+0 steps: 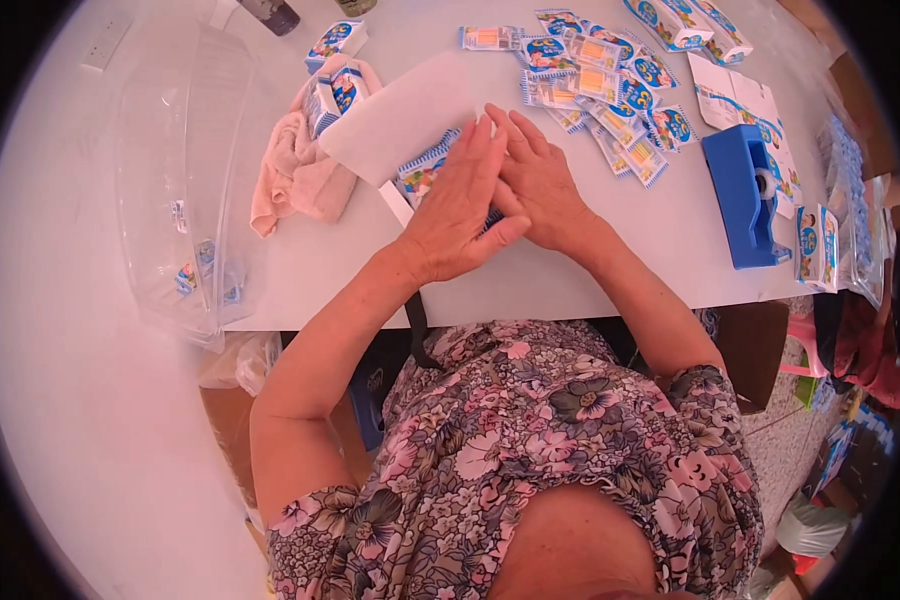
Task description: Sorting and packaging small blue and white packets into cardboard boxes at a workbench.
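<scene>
An open white carton (395,203) lies in front of me, its large white flap (400,115) raised on the far side. Blue-and-white printed sachets (420,178) show inside it, mostly covered by my hands. My left hand (460,205) lies over the carton, fingers stretched out and thumb apart. Beside it, my right hand (542,190) slants in from the right with its fingers extended. The two hands meet and overlap at the fingers. A bit of blue-striped sachet edge shows between them; whether either palm presses on the sachets is hidden.
Loose sachets (595,80) with yellow sticks are heaped beyond my hands. A blue tape dispenser (738,200) stands right, near a flattened printed carton (735,95) and a small printed box (817,245). At left lie a pink cloth (305,165) and a clear plastic bin (185,130).
</scene>
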Demonstrator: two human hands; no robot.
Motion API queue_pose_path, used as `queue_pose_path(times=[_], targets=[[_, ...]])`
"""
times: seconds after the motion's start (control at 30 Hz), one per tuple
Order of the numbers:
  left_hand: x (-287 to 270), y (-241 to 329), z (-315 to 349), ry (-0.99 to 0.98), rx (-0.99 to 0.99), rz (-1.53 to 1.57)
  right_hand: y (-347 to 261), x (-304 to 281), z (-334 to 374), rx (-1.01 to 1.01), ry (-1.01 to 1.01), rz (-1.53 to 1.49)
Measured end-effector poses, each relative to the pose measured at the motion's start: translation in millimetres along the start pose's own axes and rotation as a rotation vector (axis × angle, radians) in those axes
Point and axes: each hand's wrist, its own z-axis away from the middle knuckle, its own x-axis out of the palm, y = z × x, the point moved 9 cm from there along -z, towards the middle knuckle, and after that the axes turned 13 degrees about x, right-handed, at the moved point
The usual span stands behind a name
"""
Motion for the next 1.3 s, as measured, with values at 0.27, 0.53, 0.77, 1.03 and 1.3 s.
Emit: queue_pose_path(times=[0.27, 0.53, 0.77, 1.03, 1.3], targets=[[20.2, 5.6, 2.0, -0.252, 0.055, -0.238, 89.7, 6.4, -79.7, 0.489, -0.191, -1.211], [16.2, 14.5, 20.2, -0.42, 0.233, -0.122, -35.2, 56.0, -67.7, 0.05, -1.413, -0.782], [12.4, 69.6, 37.0, -0.239, 0.406, 0.174, -59.4, 40.6, -29.3, -0.334, -0.996, -0.332], [-37.1, 19.3, 73.7, 0.193, 0.074, -0.374, -61.7, 23.0, -11.7, -0.617, -0.551, -0.089], [-9.4, 10.0, 55.9, 0.086, 0.248, -0.543, -27.2, -22.2, 23.5, -0.502, -0.398, 0.032]])
